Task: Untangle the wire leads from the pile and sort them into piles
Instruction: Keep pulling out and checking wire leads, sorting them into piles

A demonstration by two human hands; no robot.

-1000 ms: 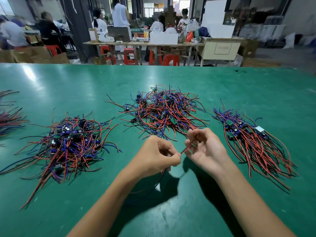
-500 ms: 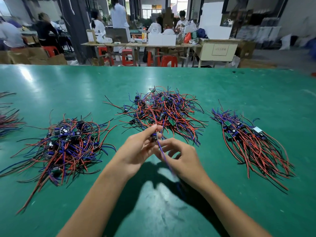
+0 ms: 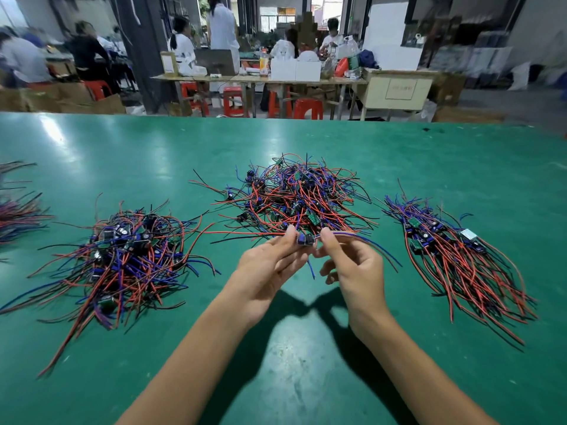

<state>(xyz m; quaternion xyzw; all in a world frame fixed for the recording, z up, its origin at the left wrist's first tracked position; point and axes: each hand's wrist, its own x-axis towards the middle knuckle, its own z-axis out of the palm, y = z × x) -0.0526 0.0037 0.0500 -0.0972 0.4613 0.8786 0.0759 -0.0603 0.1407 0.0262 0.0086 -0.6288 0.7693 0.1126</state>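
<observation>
A tangled pile [image 3: 294, 194] of red, blue and black wire leads with small circuit modules lies in the middle of the green table [image 3: 306, 378]. Just in front of it I hold one small module [image 3: 305, 240] above the table. My left hand [image 3: 270, 268] pinches its red and black leads, which stretch out to the left. My right hand [image 3: 349, 265] pinches its blue leads, which trail off to the right. A combed, sorted pile [image 3: 460, 259] lies to the right. A looser pile [image 3: 122, 259] lies to the left.
Another bunch of leads [image 3: 15, 210] lies at the table's far left edge. Beyond the table's far edge are workbenches, red stools [image 3: 233, 101], boxes and several seated and standing people. Bare green surface lies around my forearms.
Both hands have lifted a single module away from the middle pile's front edge and drawn its leads apart, red to the left, blue to the right. The piles have not moved.
</observation>
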